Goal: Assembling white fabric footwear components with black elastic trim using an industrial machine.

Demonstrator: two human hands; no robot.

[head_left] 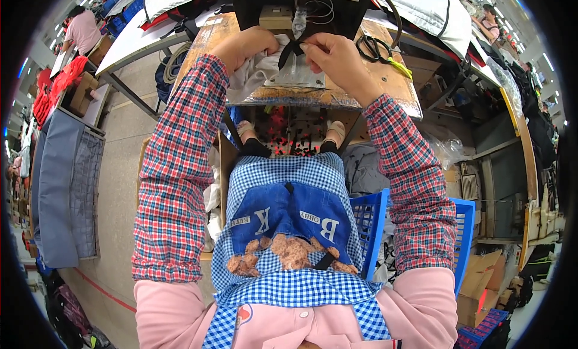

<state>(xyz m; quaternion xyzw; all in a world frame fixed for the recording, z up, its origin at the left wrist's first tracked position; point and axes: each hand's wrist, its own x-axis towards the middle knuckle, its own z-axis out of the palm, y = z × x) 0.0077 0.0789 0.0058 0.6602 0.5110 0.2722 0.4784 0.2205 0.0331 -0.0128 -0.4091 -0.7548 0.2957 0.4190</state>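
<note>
Both my hands are up at the sewing machine [277, 16], close to its needle area. My left hand [253, 46] is closed on a bunched piece of whitish cloth [257, 75] on the left of the metal plate [301, 78]. A short black fabric strip [289, 54] lies folded below the needle area. My right hand [332, 55] pinches the strip's right end between thumb and fingers. The needle itself is too small to make out.
Right of the machine, a black looped thing [372, 46] with a yellow-green end lies on the worn wooden tabletop [394, 90]. A blue plastic basket [374, 228] stands at my right side. White material [424, 12] covers the far right table. Other people work farther off.
</note>
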